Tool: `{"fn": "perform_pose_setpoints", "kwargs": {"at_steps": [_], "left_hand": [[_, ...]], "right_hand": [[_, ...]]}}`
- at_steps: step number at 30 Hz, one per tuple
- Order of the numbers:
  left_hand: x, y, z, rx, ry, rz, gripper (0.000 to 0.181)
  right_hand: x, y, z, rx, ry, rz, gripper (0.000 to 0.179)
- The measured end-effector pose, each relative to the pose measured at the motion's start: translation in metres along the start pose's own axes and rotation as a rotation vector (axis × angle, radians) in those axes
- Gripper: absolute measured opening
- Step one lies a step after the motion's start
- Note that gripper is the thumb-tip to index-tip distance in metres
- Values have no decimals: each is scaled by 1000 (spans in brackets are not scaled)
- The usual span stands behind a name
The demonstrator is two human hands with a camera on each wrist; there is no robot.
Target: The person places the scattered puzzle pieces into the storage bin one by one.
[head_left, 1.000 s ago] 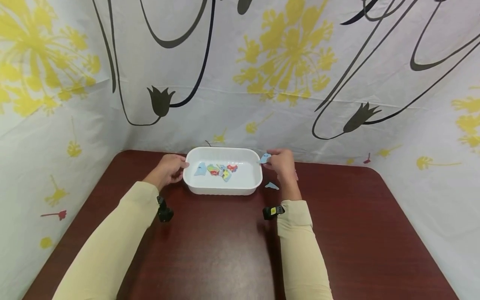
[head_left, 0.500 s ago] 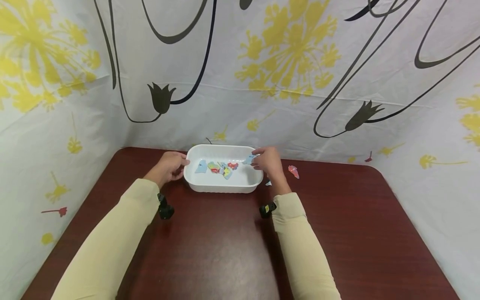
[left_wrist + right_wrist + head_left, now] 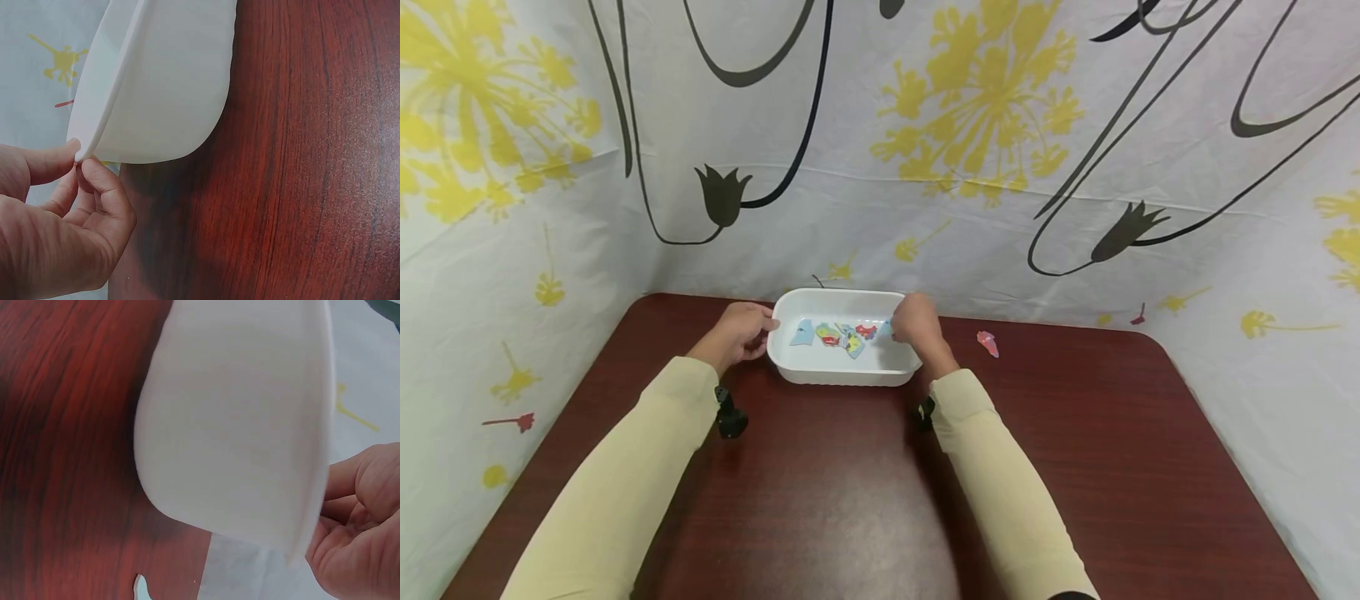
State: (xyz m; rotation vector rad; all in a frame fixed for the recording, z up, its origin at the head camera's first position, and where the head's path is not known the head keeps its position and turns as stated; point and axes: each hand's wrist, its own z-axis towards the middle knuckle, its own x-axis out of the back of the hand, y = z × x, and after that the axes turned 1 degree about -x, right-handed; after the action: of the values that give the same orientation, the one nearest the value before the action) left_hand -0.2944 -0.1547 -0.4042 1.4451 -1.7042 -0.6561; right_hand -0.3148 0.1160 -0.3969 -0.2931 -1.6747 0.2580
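A white plastic tray point(image 3: 816, 375) stands at the back of the table, holding several flat, colourful cutout pieces point(image 3: 853, 346). My left hand point(image 3: 741, 332) pinches its left rim between thumb and fingers; the left wrist view shows this grip on the tray edge point(image 3: 181, 81) closely. Over the right end of the tray is my right hand point(image 3: 916, 321), fingers curled down inside the rim. A light blue cutout piece point(image 3: 886, 328) shows at its fingertips, partly covered by the hand. From the right wrist, the tray wall point(image 3: 231, 425) hides the fingertips.
A red and pink cutout piece point(image 3: 988, 342) lies on the dark red wooden table point(image 3: 1075, 433), right of the tray. Another pale blue piece point(image 3: 141, 589) lies near the tray in the right wrist view. A patterned white cloth point(image 3: 850, 208) hangs behind the table.
My right hand has moved left from beside the tray to inside its right end, carrying the light blue cutout piece. The red and pink piece came into view. My left hand keeps its grip.
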Motion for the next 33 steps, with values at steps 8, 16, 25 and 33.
{"fn": "perform_pose_setpoints", "kwargs": {"at_steps": [8, 16, 25, 33], "left_hand": [[0, 0, -1, 3, 7, -4, 32], [0, -1, -1, -2, -5, 0, 33], [0, 1, -1, -5, -4, 3, 34], [0, 0, 1, 8, 5, 3, 32]], "right_hand": [[-9, -8, 3, -17, -20, 59, 11], [-18, -8, 4, 46, -9, 16, 17], [-7, -9, 0, 24, -19, 7, 14], [25, -4, 3, -98, -112, 156, 8]]}}
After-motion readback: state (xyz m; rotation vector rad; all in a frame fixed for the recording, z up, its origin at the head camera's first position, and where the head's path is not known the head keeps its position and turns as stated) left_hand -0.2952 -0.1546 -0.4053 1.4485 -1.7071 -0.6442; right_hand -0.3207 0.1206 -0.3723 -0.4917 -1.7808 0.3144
